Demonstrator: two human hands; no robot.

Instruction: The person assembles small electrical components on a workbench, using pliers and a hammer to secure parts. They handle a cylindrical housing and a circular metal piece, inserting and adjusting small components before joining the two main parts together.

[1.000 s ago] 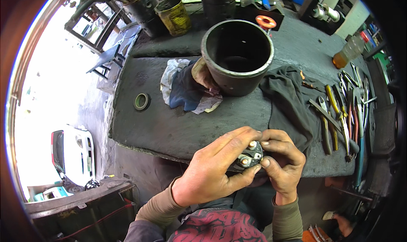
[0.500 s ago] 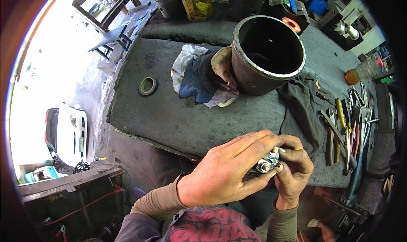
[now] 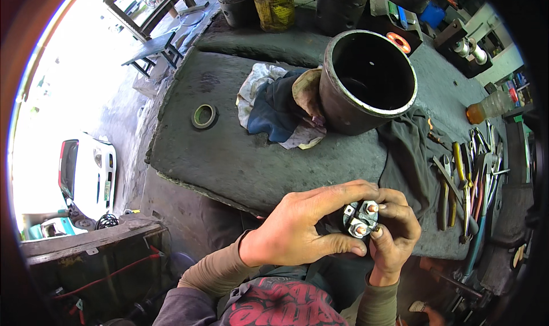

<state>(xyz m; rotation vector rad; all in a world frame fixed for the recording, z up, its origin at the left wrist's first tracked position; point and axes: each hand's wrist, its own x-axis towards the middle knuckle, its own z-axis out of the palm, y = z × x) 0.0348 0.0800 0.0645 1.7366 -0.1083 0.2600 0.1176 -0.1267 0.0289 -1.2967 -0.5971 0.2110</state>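
A starter solenoid [image 3: 360, 218], with a dark round end cap and two copper-coloured threaded studs with nuts, is held over the bench's near edge. Its stud end faces up toward me. My left hand [image 3: 311, 220] curls around its left and far side, the thumb stretched out below. My right hand [image 3: 396, 229] grips it from the right, with thumb and fingers bent close to the studs and nuts. The body behind the cap is hidden by my hands.
On the dark bench [image 3: 229, 160] stand a black metal cylinder [image 3: 349, 106], crumpled rags [image 3: 277, 106] and a tape roll [image 3: 204, 116]. Pliers and other hand tools [image 3: 466, 172] lie at the right beside a dark cloth [image 3: 409, 149]. A bottle of amber liquid [image 3: 486, 108] is farther back.
My left thumb has moved down off the solenoid's face, and more of its end cap and studs shows. My right hand stays close to the studs. The view has shifted slightly.
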